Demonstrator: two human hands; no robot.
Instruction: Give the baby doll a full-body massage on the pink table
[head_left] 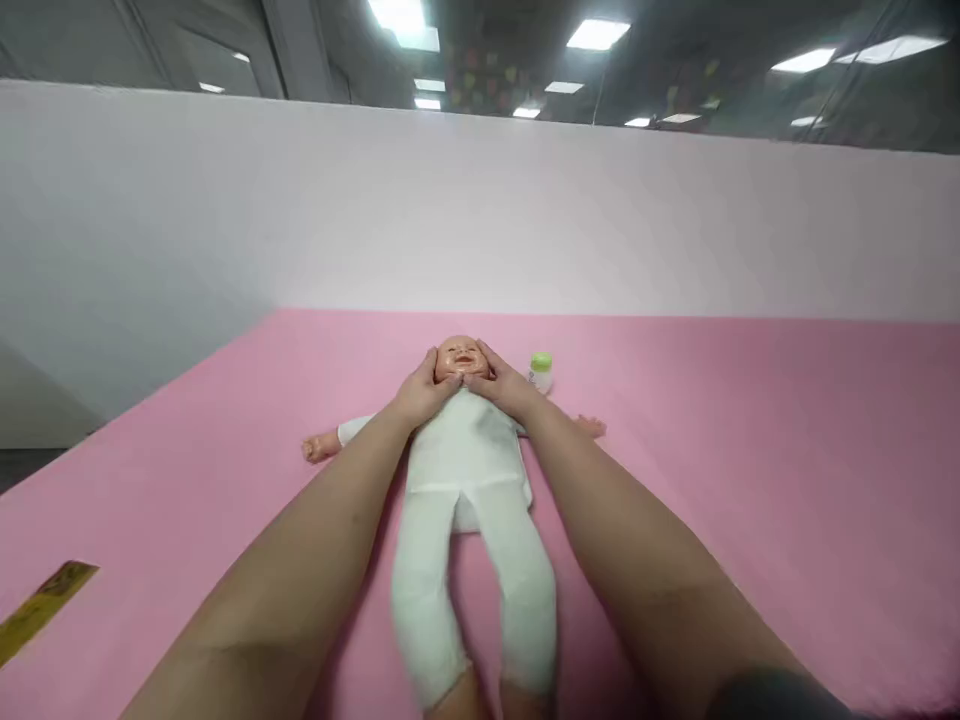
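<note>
Doll [465, 450] in white clothes lay on its back on the pink mat [750, 450], arms out. My left hand [421, 393] and right hand [504, 388] cupped its head, fingers [430, 362] curled against both cheeks. Beside the head stood a green-capped bottle [540, 372].

Both arms stretch forward, left hand [421, 396] and right hand [504, 388] cupped inward.

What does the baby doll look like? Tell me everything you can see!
The baby doll lies on its back on the pink mat, arms spread wide, legs pointing toward the camera. It wears a white top and white leggings. Its head looks like smooth plastic. The left hand and right hand cup its head from both sides.
</note>
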